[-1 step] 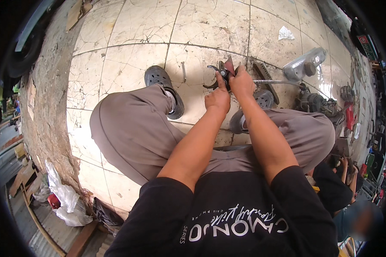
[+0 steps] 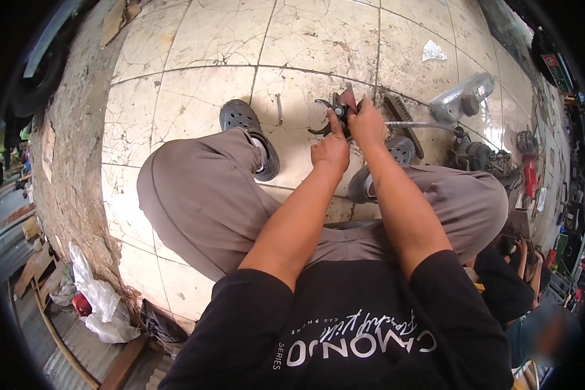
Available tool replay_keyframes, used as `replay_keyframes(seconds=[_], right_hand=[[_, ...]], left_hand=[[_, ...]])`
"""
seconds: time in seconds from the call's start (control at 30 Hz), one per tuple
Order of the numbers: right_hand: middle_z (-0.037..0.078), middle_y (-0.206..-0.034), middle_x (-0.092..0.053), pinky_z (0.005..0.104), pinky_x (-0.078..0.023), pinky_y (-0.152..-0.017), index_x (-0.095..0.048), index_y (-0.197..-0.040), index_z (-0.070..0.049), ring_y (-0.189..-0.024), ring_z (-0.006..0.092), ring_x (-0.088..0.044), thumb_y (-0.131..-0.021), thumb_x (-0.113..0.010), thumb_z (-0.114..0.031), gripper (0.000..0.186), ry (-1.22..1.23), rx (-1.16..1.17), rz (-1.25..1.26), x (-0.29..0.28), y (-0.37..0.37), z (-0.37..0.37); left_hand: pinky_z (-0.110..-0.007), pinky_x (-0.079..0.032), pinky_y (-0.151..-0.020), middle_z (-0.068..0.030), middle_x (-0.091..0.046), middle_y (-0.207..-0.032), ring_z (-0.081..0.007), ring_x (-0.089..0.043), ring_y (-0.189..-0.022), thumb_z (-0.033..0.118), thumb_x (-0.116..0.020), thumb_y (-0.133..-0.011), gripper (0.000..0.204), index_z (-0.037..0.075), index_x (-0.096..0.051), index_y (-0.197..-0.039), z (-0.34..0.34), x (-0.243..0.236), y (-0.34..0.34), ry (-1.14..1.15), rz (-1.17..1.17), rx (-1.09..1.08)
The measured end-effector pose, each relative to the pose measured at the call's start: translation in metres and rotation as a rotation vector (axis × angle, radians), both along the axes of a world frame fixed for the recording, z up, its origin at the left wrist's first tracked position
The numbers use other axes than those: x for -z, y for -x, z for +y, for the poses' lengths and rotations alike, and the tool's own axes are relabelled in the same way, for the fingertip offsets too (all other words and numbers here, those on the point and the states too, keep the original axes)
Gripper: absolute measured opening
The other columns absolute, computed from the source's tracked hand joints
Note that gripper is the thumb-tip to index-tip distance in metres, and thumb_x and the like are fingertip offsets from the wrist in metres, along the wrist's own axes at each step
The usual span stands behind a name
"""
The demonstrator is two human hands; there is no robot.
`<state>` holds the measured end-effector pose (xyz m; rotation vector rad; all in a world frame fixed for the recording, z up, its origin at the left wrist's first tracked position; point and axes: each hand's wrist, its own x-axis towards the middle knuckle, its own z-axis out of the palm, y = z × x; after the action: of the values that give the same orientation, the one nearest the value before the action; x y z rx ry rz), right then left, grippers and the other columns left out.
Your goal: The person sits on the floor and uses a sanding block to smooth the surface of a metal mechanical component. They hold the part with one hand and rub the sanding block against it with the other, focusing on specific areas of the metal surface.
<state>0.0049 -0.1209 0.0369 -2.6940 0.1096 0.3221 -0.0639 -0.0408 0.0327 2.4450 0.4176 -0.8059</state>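
Observation:
Both my hands meet over a small black metal part (image 2: 321, 130) with curved prongs and a silver round piece in its middle. My left hand (image 2: 331, 151) holds it from the near side, the index finger stretched along it. My right hand (image 2: 368, 123) is closed at its right side, pinching a reddish-brown flat piece (image 2: 348, 99) that looks like folded sandpaper. The fingers hide much of the part. On the tiles left of it lies a small spanner (image 2: 279, 109). Just right of my right hand lies a long dark brush (image 2: 400, 117) with bristles.
A silver metal housing (image 2: 458, 99) lies to the right, near a metal rod (image 2: 419, 124) and an alternator-like machine part (image 2: 474, 156). White scrap (image 2: 433, 51) lies beyond. Plastic bags (image 2: 104, 302) are at lower left. Another person (image 2: 507, 279) sits at lower right.

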Motion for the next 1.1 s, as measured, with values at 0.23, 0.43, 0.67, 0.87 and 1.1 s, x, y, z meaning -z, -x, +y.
replay_keyframes(seconds=[0.23,0.43,0.67,0.87,1.1], right_hand=[[0.020,-0.092,-0.068,0.0495,-0.049,-0.078,-0.057,-0.098,-0.007,-0.092,0.0395,-0.065,-0.083,-0.064,-0.028,0.027,0.062,-0.050,-0.012,-0.003,0.005,0.001],[0.018,-0.094,-0.068,0.0486,-0.049,-0.079,-0.057,-0.097,-0.008,-0.092,0.0378,-0.065,-0.082,-0.064,-0.027,0.025,0.066,-0.038,-0.025,0.002,0.001,0.003],[0.023,-0.097,-0.068,0.0462,-0.049,-0.082,-0.061,-0.104,-0.006,-0.094,0.0392,-0.065,-0.084,-0.064,-0.034,0.034,0.055,0.288,-0.003,0.010,-0.037,-0.031],[0.025,-0.101,-0.067,0.0465,-0.048,-0.084,-0.065,-0.103,-0.001,-0.099,0.0428,-0.063,-0.082,-0.066,-0.037,0.042,-0.262,-0.011,-0.006,0.024,-0.030,-0.026],[0.026,-0.100,-0.067,0.0476,-0.048,-0.084,-0.064,-0.100,-0.001,-0.100,0.0432,-0.062,-0.082,-0.065,-0.039,0.042,-0.123,0.233,-0.026,0.010,-0.025,-0.032]], left_hand=[[-0.043,-0.052,-0.081,-0.0219,-0.068,-0.104,-0.0344,-0.068,-0.090,0.011,-0.059,-0.082,0.105,-0.003,0.023,-0.145,0.000,0.001,-0.001,0.000,0.005,0.005],[-0.043,-0.052,-0.081,-0.0222,-0.067,-0.105,-0.0345,-0.068,-0.090,0.010,-0.059,-0.082,0.103,-0.004,0.022,-0.145,0.002,-0.007,0.000,0.019,0.024,0.006],[-0.043,-0.052,-0.082,-0.0229,-0.067,-0.106,-0.0346,-0.068,-0.092,0.009,-0.059,-0.082,0.103,-0.003,0.022,-0.145,-0.003,-0.004,0.000,0.017,-0.006,0.007],[-0.043,-0.052,-0.084,-0.0240,-0.066,-0.108,-0.0351,-0.067,-0.094,0.009,-0.058,-0.082,0.103,-0.002,0.022,-0.145,-0.002,-0.006,-0.003,0.020,0.014,-0.001],[-0.043,-0.052,-0.083,-0.0236,-0.066,-0.107,-0.0352,-0.067,-0.094,0.009,-0.058,-0.082,0.103,-0.003,0.021,-0.145,-0.002,-0.005,-0.003,0.019,0.023,-0.012]])
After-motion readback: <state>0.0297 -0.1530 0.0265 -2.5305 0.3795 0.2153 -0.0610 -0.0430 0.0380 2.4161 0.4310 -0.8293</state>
